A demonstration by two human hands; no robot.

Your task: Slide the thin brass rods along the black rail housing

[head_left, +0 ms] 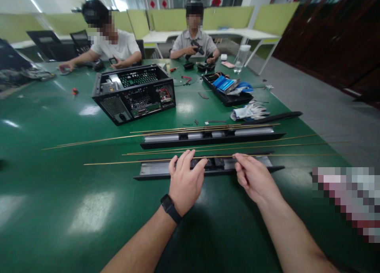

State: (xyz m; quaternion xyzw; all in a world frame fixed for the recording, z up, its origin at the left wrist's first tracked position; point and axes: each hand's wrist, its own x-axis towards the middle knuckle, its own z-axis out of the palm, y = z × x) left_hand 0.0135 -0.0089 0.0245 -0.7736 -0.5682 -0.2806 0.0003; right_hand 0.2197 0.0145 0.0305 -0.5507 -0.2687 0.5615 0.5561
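My right hand (252, 176) is closed in a pinch around a thin brass-coloured rod (113, 163), which runs lengthwise over the near black channel-shaped strip (154, 169). Fingers apart, my left hand (187, 178) is over the same strip. Its fingertips are close to the rod; whether they touch it I cannot tell. Small black blocks (219, 162) sit inside the strip between my hands. More thin rods (157, 152) lie just beyond. A second black strip (249, 138) stands parallel, farther off, with rods across it.
An open black computer case (133, 92) stands on the green table (44, 186). To its right are a black tray (234, 100) with blue items and white gloves (251, 111). Two people sit across the table, handling things. A clear cup (242, 59) is at the far right.
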